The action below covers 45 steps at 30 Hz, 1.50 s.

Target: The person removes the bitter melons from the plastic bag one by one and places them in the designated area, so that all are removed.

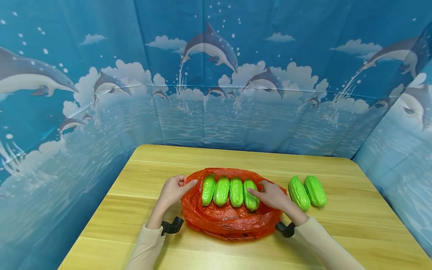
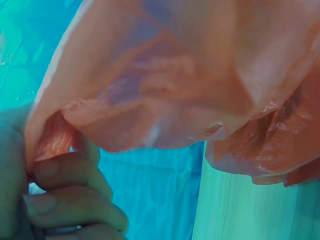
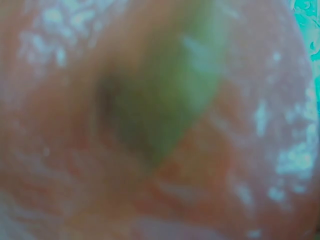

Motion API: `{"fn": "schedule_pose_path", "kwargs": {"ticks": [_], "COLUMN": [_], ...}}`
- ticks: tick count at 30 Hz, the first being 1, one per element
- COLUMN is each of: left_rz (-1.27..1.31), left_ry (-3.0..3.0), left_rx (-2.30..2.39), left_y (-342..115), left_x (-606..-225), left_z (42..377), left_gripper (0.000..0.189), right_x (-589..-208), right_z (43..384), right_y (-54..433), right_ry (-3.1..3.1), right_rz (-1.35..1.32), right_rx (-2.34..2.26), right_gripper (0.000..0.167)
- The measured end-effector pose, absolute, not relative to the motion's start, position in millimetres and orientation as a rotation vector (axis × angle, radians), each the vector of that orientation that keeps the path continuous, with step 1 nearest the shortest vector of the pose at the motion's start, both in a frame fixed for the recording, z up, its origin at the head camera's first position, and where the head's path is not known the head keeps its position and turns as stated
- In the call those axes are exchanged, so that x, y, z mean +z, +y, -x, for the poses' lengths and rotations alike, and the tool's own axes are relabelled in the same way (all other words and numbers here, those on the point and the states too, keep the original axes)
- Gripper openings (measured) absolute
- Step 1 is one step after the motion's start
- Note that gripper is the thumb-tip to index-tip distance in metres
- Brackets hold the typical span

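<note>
A crumpled red plastic bag (image 1: 233, 225) lies with its mouth spread wide on the table. Inside it, several shiny green, ribbed, gourd-like pieces (image 1: 221, 191) lie side by side. At the bag's left rim my left hand (image 1: 171, 190) pinches the film; the left wrist view shows curled fingers (image 2: 70, 205) on thin red film (image 2: 165, 105). My right hand (image 1: 274, 195) reaches over the bag's right side, thumb laid across the rightmost green piece (image 1: 251, 204) and apart from the index finger. In the right wrist view, blurred film hides that hand; a green piece (image 3: 175, 95) shows beyond.
Two more green pieces, one (image 1: 299, 193) beside the other (image 1: 315, 191), lie on the wooden table (image 1: 341, 225) right of the bag. A blue dolphin-print curtain (image 1: 216, 123) hangs behind the table and along its sides.
</note>
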<state>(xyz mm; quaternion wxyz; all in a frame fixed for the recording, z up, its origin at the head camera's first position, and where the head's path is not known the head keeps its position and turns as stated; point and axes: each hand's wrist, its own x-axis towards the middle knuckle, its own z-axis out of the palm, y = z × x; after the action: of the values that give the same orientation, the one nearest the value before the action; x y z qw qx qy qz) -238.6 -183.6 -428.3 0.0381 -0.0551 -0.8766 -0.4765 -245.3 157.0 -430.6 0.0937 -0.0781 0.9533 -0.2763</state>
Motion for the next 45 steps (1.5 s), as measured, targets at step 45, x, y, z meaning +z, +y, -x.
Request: {"fn": "schedule_pose_path", "kwargs": {"ticks": [45], "left_rz": [0.217], "left_ry": [-2.692], "left_rx": [-1.500], "left_y": [-190], "left_x": [-430], "left_z": [252], "left_gripper": [0.049], "right_x": [-440], "right_z": [256], "right_y": [146], "right_ry": [2.789], "right_rz": [0.208], "right_rx": [-0.848], "right_gripper": [0.084]}}
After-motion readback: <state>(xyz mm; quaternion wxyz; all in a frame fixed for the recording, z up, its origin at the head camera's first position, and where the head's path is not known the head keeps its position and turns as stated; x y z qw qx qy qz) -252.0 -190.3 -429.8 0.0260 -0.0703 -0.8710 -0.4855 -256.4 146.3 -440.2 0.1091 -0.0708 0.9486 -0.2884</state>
